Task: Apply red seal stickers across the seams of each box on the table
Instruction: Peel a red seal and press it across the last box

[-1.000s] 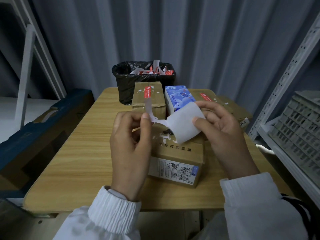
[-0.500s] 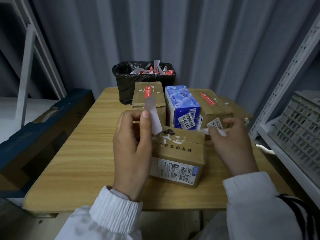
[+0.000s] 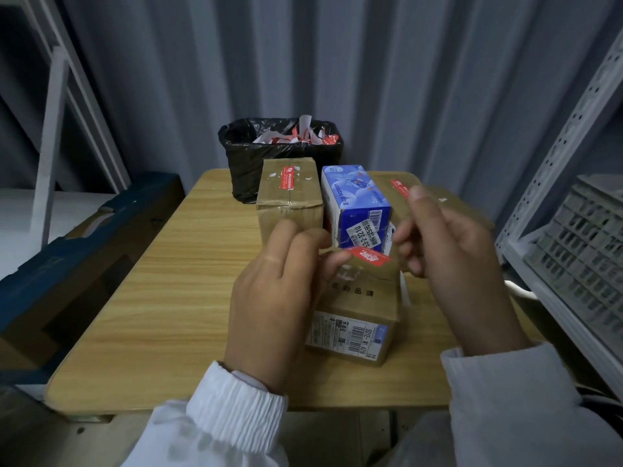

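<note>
One red paper seal sticker (image 3: 369, 259) pinched in left hand (image 3: 279, 291) (right hand (image 3: 451, 254) grip unclear); best centred across the seam of the brown cardboard box (image 3: 362, 299) beneath.

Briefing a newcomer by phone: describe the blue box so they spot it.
On the wooden table, find the black-lined bin at the far edge. Before it, right of a brown carton, stands the blue box; it alone is blue, its neighbours brown.

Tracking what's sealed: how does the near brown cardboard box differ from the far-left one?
The far-left brown cardboard box wears a red seal sticker on top; the near brown cardboard box shows none stuck down yet. The near box shows a barcode label in front; the far-left box's front is plain. Both are brown cardboard.
</note>
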